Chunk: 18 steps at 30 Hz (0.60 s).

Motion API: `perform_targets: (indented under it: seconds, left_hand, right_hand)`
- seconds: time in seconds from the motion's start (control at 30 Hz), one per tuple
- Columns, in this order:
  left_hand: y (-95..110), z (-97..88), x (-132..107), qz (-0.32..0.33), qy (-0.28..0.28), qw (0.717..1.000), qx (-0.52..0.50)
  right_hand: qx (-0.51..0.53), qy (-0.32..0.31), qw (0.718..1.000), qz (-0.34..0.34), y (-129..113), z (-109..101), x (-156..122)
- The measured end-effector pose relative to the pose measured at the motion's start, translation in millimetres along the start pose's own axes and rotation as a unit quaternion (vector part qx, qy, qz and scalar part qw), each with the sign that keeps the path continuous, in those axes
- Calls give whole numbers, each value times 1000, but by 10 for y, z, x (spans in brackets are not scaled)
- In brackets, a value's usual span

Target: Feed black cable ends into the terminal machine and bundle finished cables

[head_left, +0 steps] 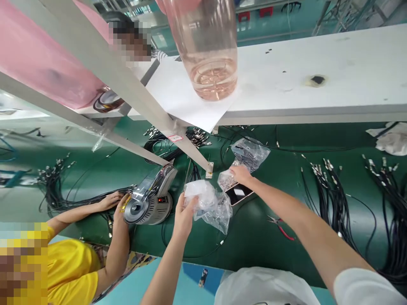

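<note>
My left hand is closed on a crumpled clear plastic bag, whose bunched white upper part sits between thumb and fingers. My right hand is closed at the edge of a small plastic bag of tiny metal parts. Just below that hand lies a phone with a dark screen, partly covered by the bag and my wrist. Behind it is another clear bag with dark contents that I cannot make out. Red-handled pliers rest right of the phone, below my right forearm.
Bundles of black cables lie on the green table at the right. To the left, a co-worker's hands touch a tape dispenser. Slanted metal posts rise to a white shelf holding a pinkish bottle.
</note>
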<state>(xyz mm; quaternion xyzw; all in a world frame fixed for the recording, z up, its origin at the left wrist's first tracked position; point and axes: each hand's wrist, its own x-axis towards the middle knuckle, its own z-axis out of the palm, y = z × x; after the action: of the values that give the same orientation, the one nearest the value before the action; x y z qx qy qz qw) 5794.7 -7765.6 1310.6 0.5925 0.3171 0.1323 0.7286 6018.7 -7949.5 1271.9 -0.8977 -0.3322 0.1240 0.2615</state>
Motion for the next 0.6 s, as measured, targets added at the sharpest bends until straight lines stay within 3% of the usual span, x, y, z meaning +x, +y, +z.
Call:
perform_targets:
  seconds: [0.13, 0.27, 0.37, 0.5, 0.6]
  left_hand:
    - [-63, 196, 367, 2, -6, 998, 69]
    - [-220, 676, 1069, 27, 11, 988, 153]
    - [-339, 1074, 1588, 52, 21, 974, 218]
    - [-475, 1470, 2032, 90, 18, 964, 251]
    - [-524, 1550, 2150, 128, -15, 962, 239]
  right_hand:
    - [48, 59, 997, 6, 144, -332, 163]
    - [108, 118, 987, 7, 159, -651, 298]
    - [140, 166, 976, 23, 133, -777, 390]
    - [175, 181, 967, 39, 61, -710, 583]
    - [193, 159, 967, 44, -28, -466, 788]
